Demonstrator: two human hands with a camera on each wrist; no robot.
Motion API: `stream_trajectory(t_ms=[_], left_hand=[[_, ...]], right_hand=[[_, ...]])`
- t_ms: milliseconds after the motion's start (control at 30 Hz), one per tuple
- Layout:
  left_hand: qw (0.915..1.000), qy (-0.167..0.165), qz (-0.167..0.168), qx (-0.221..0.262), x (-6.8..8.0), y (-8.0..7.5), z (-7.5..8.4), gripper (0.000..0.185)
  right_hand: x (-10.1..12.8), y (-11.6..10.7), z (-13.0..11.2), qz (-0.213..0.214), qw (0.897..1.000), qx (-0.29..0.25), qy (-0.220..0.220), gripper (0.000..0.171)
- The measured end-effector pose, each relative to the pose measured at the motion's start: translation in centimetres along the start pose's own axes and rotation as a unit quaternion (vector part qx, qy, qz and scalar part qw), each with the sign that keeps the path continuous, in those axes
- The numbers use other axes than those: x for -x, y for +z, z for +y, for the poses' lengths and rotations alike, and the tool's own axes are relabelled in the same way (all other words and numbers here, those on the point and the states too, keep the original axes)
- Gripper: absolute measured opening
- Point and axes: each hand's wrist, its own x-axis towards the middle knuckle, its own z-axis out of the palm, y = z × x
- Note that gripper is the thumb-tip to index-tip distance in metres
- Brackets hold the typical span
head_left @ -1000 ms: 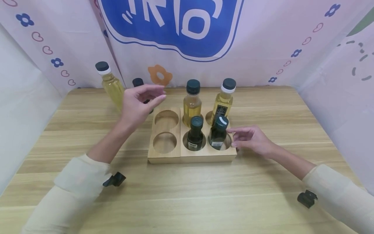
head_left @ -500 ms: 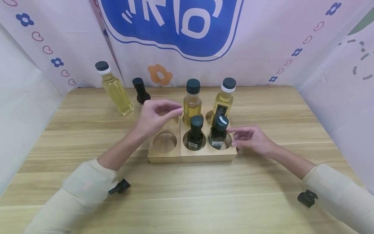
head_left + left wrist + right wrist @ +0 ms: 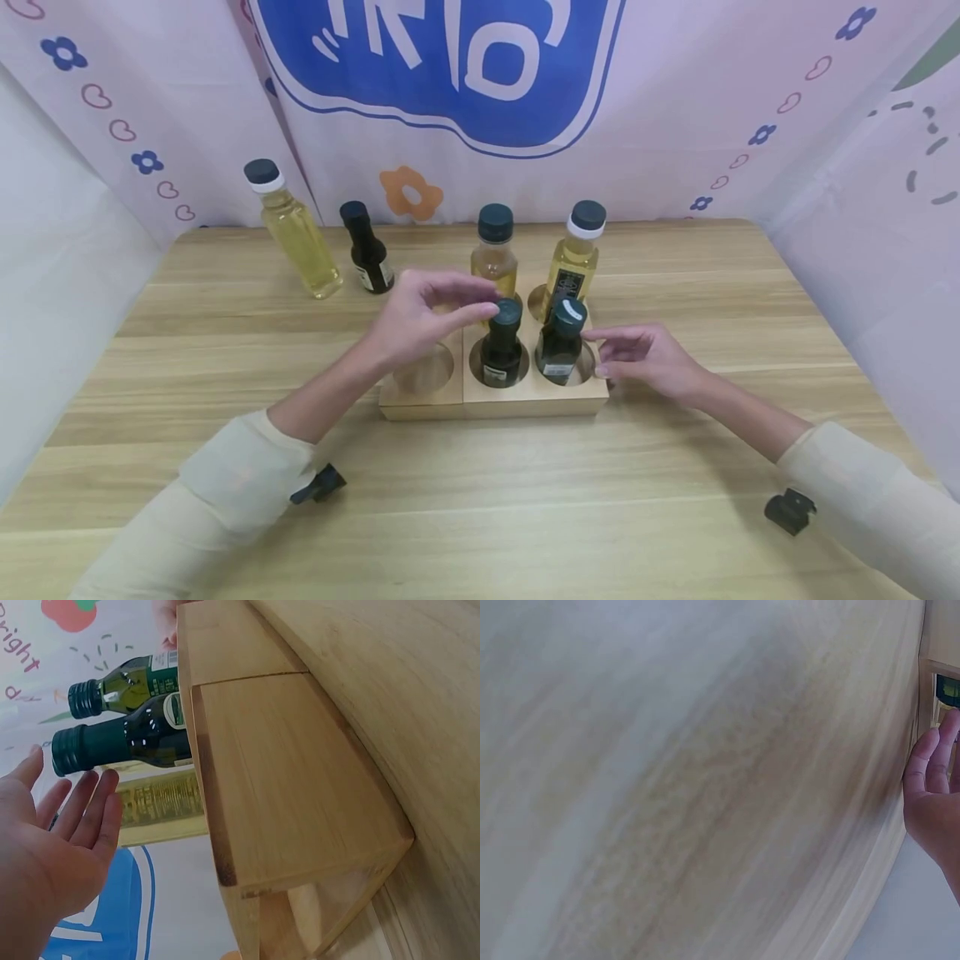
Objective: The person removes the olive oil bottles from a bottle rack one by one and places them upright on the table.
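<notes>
Part of the light wooden rack with round holes [image 3: 534,406] is hidden behind the left hand [image 3: 431,312]; its rear left hole cannot be seen. Thumb and fingers of this hand are spread, just beside the dark green cap [image 3: 508,312] of a small dark glass bottle [image 3: 501,357] standing in the front middle hole; I cannot tell if they touch. The right hand [image 3: 652,358], cut off in its wrist view, also keeps thumb and fingers apart, beside a dark bottle with white-marked cap [image 3: 557,346]; contact is unclear. This bottle's label [image 3: 558,369] is unreadable. On white printed cloth [image 3: 120,622], letters "right" [image 3: 20,643] are readable.
</notes>
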Motion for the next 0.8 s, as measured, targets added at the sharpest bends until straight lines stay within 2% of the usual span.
stream_trajectory(t_ms=[367, 600, 800], left_hand=[[0.9989, 0.013, -0.045, 0.0, -0.4, 0.9, 0.1, 0.036], [0.9987, 0.01, -0.049, -0.01, -0.4, 1.1, 0.1, 0.04], [0.9988, 0.007, -0.047, -0.009, -0.4, 1.1, 0.0, 0.041]], right_hand=[[0.1, 0.1, -0.1, 0.002, 1.0, -0.001, 0.002, 0.048], [0.0, 0.2, -0.3, 0.01, 1.0, 0.024, 0.011, 0.049], [0.0, 0.2, -0.5, 0.011, 1.0, 0.023, 0.018, 0.049]])
